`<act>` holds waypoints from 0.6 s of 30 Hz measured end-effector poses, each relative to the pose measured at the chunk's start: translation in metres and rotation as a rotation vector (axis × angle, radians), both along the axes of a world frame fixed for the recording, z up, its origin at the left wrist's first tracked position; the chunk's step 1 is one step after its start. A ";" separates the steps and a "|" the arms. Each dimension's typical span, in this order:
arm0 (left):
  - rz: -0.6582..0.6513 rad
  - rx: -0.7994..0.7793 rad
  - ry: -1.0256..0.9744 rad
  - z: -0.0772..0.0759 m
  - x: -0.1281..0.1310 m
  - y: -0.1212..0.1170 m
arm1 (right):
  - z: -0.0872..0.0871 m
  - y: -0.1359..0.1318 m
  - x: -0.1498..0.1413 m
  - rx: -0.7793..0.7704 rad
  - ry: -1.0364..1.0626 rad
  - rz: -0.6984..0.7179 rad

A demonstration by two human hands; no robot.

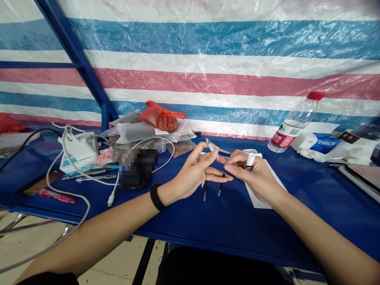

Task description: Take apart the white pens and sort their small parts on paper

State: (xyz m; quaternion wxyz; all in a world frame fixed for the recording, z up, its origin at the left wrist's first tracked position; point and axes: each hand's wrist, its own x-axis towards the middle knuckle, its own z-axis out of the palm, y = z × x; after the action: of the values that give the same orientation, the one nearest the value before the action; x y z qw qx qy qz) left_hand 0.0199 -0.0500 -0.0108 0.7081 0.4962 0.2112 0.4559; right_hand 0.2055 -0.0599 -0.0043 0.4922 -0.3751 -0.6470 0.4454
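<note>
My left hand (198,170) is raised over the blue table (208,221), thumb and forefinger pinched on a thin pen-like part (211,147) with a metal tip; a black band sits on that wrist. My right hand (254,174) meets it fingertip to fingertip, pinching a slim dark refill (221,186) that hangs down; a white cap or tape shows on one finger. A second dark thin piece (204,194) hangs below my left fingers. White paper (258,198) lies under my right hand.
Left on the table: a white charger box (78,152) with cables, clear packets, a red plastic bag (160,116), a pink pen (56,196). Right: a water bottle (293,124) lying tilted, a tissue pack (322,143), a tablet edge. A striped tarp hangs behind.
</note>
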 end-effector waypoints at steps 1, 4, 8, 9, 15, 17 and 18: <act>-0.001 -0.002 -0.009 0.000 0.000 0.000 | -0.001 0.000 0.000 0.020 0.004 -0.003; -0.006 -0.020 -0.030 -0.001 0.000 0.001 | -0.004 0.001 -0.003 0.062 0.030 -0.015; 0.023 -0.036 -0.038 -0.001 -0.001 0.002 | -0.013 0.001 -0.005 0.066 -0.010 -0.032; 0.030 -0.035 -0.035 -0.001 -0.001 0.002 | -0.015 0.002 -0.006 0.056 -0.028 -0.033; 0.077 -0.006 -0.040 0.001 -0.001 0.003 | -0.008 0.003 0.000 -0.036 -0.176 0.001; 0.096 0.000 -0.070 0.003 -0.002 0.004 | -0.004 0.002 0.002 -0.074 -0.262 0.075; 0.105 0.000 -0.084 0.003 -0.003 0.005 | -0.003 0.002 0.003 -0.087 -0.310 0.122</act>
State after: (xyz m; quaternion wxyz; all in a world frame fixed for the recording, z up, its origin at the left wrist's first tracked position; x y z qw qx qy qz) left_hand 0.0167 -0.0448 -0.0075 0.6915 0.4647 0.2071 0.5128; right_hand 0.2081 -0.0582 -0.0071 0.3419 -0.4202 -0.7169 0.4388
